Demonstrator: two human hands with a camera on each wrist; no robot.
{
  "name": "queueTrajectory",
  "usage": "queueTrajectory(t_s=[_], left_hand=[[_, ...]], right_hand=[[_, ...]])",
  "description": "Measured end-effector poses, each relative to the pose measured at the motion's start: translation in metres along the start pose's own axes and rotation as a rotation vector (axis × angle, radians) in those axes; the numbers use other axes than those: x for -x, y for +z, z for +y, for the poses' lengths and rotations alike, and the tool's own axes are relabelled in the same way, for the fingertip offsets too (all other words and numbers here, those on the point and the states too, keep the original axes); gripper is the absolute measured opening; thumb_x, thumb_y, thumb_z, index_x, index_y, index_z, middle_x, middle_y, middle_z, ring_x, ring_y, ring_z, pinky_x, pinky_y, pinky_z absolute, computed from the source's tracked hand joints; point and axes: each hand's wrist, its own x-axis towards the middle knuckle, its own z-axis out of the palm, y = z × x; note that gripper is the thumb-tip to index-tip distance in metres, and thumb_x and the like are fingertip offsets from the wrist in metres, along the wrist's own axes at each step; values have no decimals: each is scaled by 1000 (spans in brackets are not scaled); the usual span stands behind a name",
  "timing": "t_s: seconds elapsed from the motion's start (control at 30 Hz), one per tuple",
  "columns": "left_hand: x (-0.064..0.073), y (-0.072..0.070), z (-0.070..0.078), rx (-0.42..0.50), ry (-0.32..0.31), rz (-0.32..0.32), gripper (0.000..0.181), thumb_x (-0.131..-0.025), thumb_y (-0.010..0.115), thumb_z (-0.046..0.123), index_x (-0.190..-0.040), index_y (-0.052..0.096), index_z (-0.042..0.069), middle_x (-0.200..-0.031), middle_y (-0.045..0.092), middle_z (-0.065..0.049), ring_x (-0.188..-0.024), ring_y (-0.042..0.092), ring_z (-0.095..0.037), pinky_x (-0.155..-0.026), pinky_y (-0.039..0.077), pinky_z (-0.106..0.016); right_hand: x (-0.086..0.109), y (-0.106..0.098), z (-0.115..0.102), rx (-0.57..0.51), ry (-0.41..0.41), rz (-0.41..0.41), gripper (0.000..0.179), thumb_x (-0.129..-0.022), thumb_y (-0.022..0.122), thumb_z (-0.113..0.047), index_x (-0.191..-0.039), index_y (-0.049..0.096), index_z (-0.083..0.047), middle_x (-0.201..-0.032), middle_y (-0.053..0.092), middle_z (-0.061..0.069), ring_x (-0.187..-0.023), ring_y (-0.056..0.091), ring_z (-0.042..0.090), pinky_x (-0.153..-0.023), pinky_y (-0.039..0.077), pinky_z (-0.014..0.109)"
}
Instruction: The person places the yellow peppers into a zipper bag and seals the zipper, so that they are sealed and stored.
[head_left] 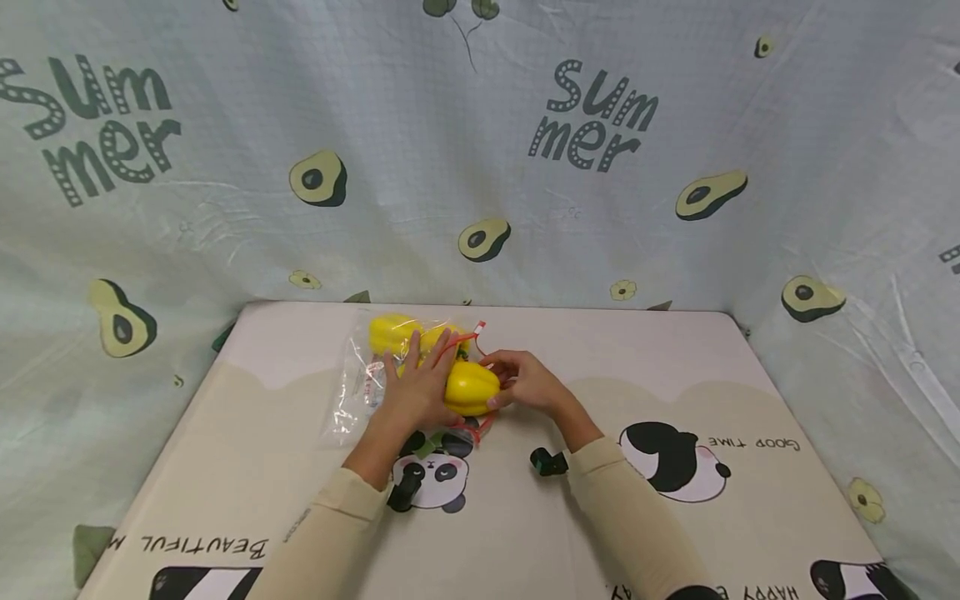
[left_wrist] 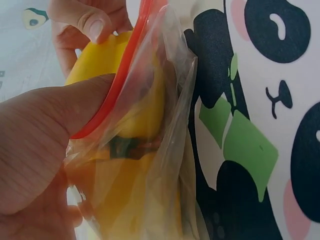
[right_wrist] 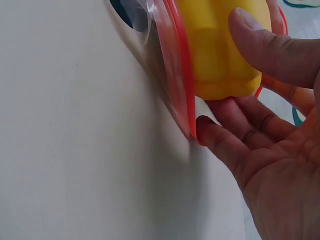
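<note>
A clear plastic zip bag [head_left: 347,415] with a red edge [right_wrist: 186,75] lies at the back of the table, its mouth to the right. Yellow bell peppers [head_left: 392,333] show through the film. My left hand [head_left: 423,390] rests over the bag with fingers spread and straight, its thumb [left_wrist: 75,102] pressing along the red edge. At the mouth, my right hand [head_left: 531,382] holds another yellow bell pepper [head_left: 471,390], partly inside the bag. The thumb lies on its side and the fingers reach underneath, one fingertip right at the red edge. The left palm is hidden.
The table [head_left: 300,467] wears a cover printed with pandas and lettering. A curtain with avocados [head_left: 318,179] hangs close behind and at both sides. A dark wrist-worn piece [head_left: 549,462] shows beside the right sleeve.
</note>
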Motion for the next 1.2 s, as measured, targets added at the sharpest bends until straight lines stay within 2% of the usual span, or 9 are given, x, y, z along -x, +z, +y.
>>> queueTrajectory(t_s=[0.13,0.27,0.47,0.63,0.8,0.93,1.07,1.2], left_hand=[[1,-1,-1,-11,5,-4,118,-75,92,41,-168,21,24,-179,-1,5,-164,-10,-40,-125,-8,-75],[0,-2,-3,-11,13,-2,118,-75,92,42,-168,22,23,-179,0,5,-164,-9,-40,-125,-8,-75],[-1,-4,-5,1,31,-1,119,-75,92,42,-168,20,22,-179,2,5,-165,-8,-38,-125,-9,-74],[-1,-5,-6,22,37,2,119,-75,92,41,-168,20,21,-179,3,5,-165,-7,-37,-125,-9,-74],[0,-8,-5,21,45,2,120,-75,92,39,-168,19,20,-179,5,3,-165,-5,-37,-125,-8,-74],[1,-9,-5,21,51,6,120,-75,92,37,-168,18,19,-179,5,2,-165,-4,-38,-125,-6,-74],[0,-8,-5,29,52,9,120,-75,93,37,-168,19,18,-179,5,2,-165,-3,-38,-126,-6,-74],[-1,-8,-5,43,53,0,119,-75,93,37,-168,21,18,-179,4,3,-165,-4,-37,-126,-6,-74]], right_hand=[[-1,2,-3,44,13,-5,65,-76,89,-11,-137,66,-12,-121,71,12,-97,62,23,-89,60,32],[0,3,-5,52,18,-12,65,-79,89,-14,-140,65,-12,-124,72,13,-98,65,21,-93,62,34],[5,0,-4,-26,-12,3,64,-79,87,-12,-139,65,-7,-131,72,13,-108,68,23,-100,60,38],[6,1,-4,-53,-64,48,63,-73,88,-8,-133,69,-5,-128,73,13,-105,65,23,-96,59,32],[3,7,-6,2,-94,54,61,-72,89,-8,-130,71,-6,-123,73,12,-100,63,22,-91,58,29],[2,11,-7,59,-79,56,59,-75,90,-13,-130,71,-8,-122,73,11,-99,63,22,-90,56,29],[3,13,-2,29,-79,30,63,-78,88,-11,-137,67,-5,-132,71,13,-111,64,27,-105,57,40],[6,12,6,-79,-91,-5,67,-79,82,-2,-143,60,0,-146,63,18,-133,60,35,-119,47,49]])
